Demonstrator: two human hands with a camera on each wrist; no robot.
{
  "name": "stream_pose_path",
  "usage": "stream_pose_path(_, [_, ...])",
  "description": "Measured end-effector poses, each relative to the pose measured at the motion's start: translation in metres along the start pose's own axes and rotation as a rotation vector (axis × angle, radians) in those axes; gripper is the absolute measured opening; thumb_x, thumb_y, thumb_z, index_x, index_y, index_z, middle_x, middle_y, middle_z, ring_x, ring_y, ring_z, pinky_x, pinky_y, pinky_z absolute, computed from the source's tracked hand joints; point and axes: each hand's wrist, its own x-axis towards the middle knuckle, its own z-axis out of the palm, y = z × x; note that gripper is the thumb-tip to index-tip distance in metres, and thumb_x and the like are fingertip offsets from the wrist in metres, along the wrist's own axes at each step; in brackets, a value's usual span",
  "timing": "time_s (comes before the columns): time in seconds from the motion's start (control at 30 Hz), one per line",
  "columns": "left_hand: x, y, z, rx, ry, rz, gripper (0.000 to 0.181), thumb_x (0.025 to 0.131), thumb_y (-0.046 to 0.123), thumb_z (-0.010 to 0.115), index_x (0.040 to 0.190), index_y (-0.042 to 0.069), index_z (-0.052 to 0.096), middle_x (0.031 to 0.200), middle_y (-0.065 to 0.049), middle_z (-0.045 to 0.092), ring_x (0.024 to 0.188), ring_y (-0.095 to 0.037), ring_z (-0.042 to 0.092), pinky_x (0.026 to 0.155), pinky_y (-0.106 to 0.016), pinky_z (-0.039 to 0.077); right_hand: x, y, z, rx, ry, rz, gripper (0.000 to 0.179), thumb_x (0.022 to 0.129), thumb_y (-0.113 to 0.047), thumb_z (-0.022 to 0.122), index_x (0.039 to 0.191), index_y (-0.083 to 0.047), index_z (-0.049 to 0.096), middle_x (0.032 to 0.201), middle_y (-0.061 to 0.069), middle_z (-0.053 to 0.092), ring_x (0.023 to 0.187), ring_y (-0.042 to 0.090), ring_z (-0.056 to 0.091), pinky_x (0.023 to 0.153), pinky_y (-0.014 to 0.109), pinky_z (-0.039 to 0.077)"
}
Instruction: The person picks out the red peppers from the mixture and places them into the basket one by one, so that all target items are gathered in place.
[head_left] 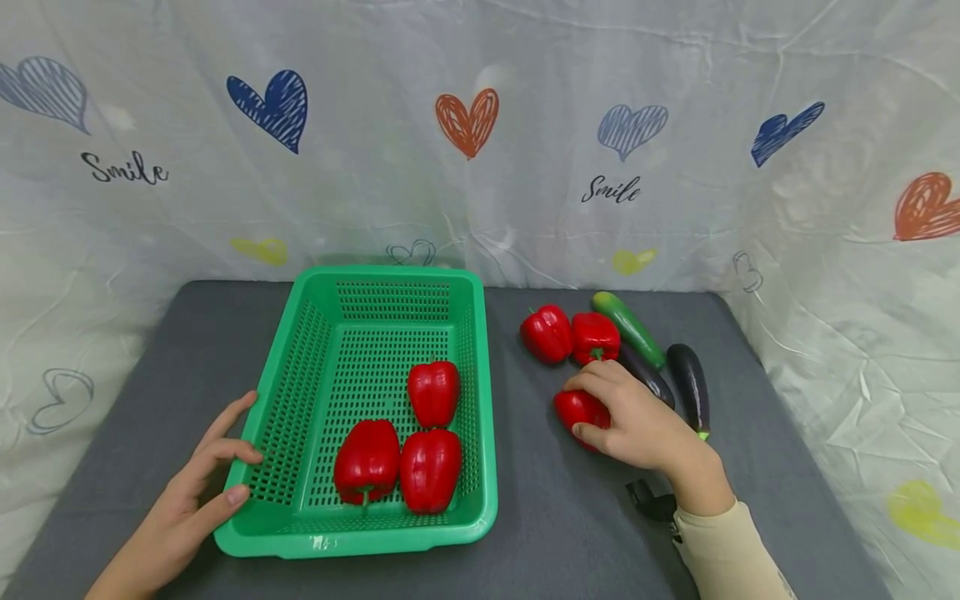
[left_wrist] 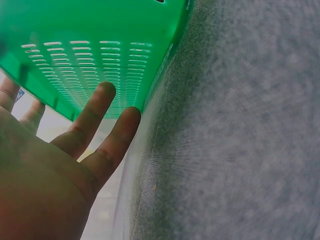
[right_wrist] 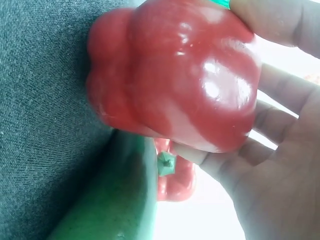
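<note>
My right hand [head_left: 637, 417] grips a glossy red bell pepper [head_left: 581, 412] on the grey table, right of the green basket [head_left: 487, 417]. Its thumb and fingers lie around the pepper [right_wrist: 175, 75] in the right wrist view. Inside the basket's front right part lie three more red bell peppers: an upper one [head_left: 433, 393], a left one [head_left: 367, 461] and a right one [head_left: 431, 471]. My left hand [head_left: 183, 496] rests at the basket's front left side, thumb and fingertips over the rim. In the left wrist view, two straight fingers [left_wrist: 117, 137] lie by the perforated outer wall.
Beyond my right hand lie two red bell peppers, one left [head_left: 547, 334] and one right [head_left: 596, 336]. A green cucumber [head_left: 628, 327] and two dark eggplants, one partly hidden [head_left: 648, 375] and one farther right [head_left: 688, 387], lie beside them. A heart-printed curtain [head_left: 525, 225] borders the table.
</note>
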Motion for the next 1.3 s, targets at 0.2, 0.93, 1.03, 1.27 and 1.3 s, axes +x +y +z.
stream_pose_path(0.2, [0.0006,0.0010,0.0009,-0.008,0.000,0.030,0.034,0.099,-0.024,0.045,0.129,-0.008,0.052,0.179,-0.024,0.007,0.164,-0.025,0.005,0.116,-0.020,0.020,0.0003,-0.0005,0.0013,0.002,0.006,-0.001,0.043,0.081,-0.015,0.087,0.121,-0.018,0.074,0.120,-0.008,0.065,0.113,0.013,0.055,0.089,0.043,0.057])
stream_pose_path(0.93, [0.0008,-0.0085,0.0005,-0.008,0.000,0.129,0.042,0.092,-0.028,0.049,0.128,-0.008,0.055,0.179,-0.025,0.010,0.164,-0.027,0.009,0.118,-0.020,0.022,-0.0010,-0.0013,0.0005,0.017,0.015,0.010,0.046,0.081,-0.020,0.089,0.125,-0.019,0.073,0.126,-0.006,0.065,0.119,0.017,0.056,0.090,0.047,0.059])
stream_pose_path(1.03, [0.0002,-0.0075,0.0001,-0.003,0.004,0.113,0.041,0.093,-0.027,0.048,0.128,-0.008,0.055,0.179,-0.024,0.010,0.164,-0.026,0.009,0.117,-0.020,0.022,-0.0003,-0.0017,0.0005,0.019,0.020,0.005,0.046,0.082,-0.020,0.089,0.125,-0.019,0.073,0.126,-0.006,0.065,0.119,0.017,0.056,0.090,0.046,0.059])
stream_pose_path(1.27, [0.0008,-0.0003,0.0008,0.008,0.005,0.056,0.036,0.098,-0.024,0.047,0.129,-0.007,0.054,0.179,-0.024,0.008,0.165,-0.025,0.007,0.117,-0.019,0.022,0.0002,-0.0040,0.0006,0.019,0.020,-0.015,0.043,0.085,-0.020,0.086,0.126,-0.019,0.073,0.126,-0.006,0.065,0.120,0.017,0.056,0.092,0.047,0.058])
stream_pose_path(1.3, [0.0008,0.0002,0.0010,0.005,0.003,0.055,0.036,0.098,-0.024,0.047,0.129,-0.007,0.054,0.179,-0.025,0.007,0.165,-0.025,0.006,0.117,-0.019,0.022,0.0004,-0.0042,0.0007,0.016,0.019,-0.019,0.042,0.085,-0.021,0.086,0.126,-0.019,0.073,0.126,-0.006,0.065,0.119,0.016,0.056,0.091,0.047,0.058])
